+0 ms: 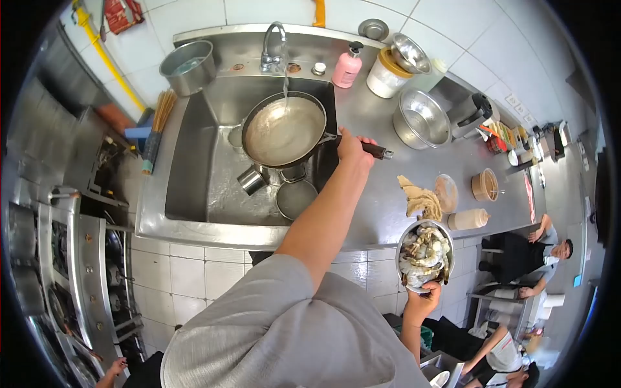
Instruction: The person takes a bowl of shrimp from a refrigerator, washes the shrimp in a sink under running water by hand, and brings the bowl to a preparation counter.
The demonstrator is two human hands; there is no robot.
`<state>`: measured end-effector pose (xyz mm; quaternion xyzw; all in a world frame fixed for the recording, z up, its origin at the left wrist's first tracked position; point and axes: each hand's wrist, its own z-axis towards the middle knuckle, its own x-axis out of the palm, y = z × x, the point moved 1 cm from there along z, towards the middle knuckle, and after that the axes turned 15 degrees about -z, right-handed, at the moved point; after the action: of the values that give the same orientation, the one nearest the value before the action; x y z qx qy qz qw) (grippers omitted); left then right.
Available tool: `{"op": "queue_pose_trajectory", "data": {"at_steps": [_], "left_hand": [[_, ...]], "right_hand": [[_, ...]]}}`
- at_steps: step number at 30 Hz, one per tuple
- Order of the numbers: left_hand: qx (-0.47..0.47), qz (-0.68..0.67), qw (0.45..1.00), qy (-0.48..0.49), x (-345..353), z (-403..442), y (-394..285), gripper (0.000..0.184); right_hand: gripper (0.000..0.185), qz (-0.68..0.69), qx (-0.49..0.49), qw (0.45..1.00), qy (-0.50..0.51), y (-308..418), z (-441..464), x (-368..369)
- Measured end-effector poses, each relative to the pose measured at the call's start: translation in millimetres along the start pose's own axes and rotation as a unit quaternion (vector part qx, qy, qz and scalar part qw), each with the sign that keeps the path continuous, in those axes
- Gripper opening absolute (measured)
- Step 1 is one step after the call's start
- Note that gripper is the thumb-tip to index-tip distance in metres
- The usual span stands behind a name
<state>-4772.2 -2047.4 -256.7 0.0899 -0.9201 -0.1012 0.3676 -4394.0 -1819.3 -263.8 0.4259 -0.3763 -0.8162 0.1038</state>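
Note:
My left hand [352, 147] is closed around the dark handle of a frying pan [284, 132], which is held over the sink [194, 174]. Water from the faucet [272, 48] runs into the pan. On the right, my right hand [424, 297] grips the rim of a metal bowl [451, 265] near the counter's front edge. Grey raw shrimp [424, 255] fill that bowl. Below the pan, a small metal cup [251, 181] and a round metal container [296, 199] lie in the sink.
A beige cloth [420, 198], a squeeze bottle [469, 220] and a plastic tub [484, 185] stand right on the counter. Behind are a metal pot [422, 119] and a pink pump bottle [347, 66]. Co-workers [517, 252] are at right; a stove [61, 246] is at left.

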Motion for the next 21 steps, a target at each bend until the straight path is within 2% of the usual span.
{"op": "queue_pose_trajectory", "data": {"at_steps": [7, 9, 10, 11, 13, 15, 17, 19, 21], "left_hand": [[0.012, 0.039, 0.999, 0.018, -4, 11, -25, 0.049], [0.014, 0.064, 0.998, 0.025, -19, 36, -35, 0.048], [0.017, 0.094, 0.995, 0.016, -28, 30, -38, 0.048], [0.024, 0.123, 0.992, 0.008, -38, 22, -45, 0.049], [0.033, 0.151, 0.988, -0.002, -57, 20, -68, 0.049], [0.034, 0.181, 0.983, -0.016, -65, 19, -88, 0.049], [0.008, 0.188, 0.982, -0.007, -73, 19, -106, 0.045], [0.005, 0.202, 0.979, -0.009, -82, 5, -121, 0.043], [-0.017, 0.260, 0.965, -0.008, -95, -1, -138, 0.041]], "right_hand": [[0.044, 0.046, 0.022, 0.999, 0.002, 1, 12, 7], [0.043, 0.038, 0.006, 0.999, 0.008, -15, 13, 11], [0.044, -0.066, -0.026, 0.997, -0.009, 2, 14, 7], [0.044, -0.060, -0.030, 0.998, -0.009, -3, 20, 10], [0.048, -0.024, -0.099, 0.995, 0.013, -14, 14, 20], [0.049, -0.001, -0.069, 0.997, 0.021, -16, 16, 34], [0.050, -0.038, -0.055, 0.995, 0.069, -9, 26, 48], [0.046, -0.027, -0.074, 0.994, 0.069, 19, 42, 71], [0.043, -0.083, -0.183, 0.978, 0.063, 56, 61, 93]]}}
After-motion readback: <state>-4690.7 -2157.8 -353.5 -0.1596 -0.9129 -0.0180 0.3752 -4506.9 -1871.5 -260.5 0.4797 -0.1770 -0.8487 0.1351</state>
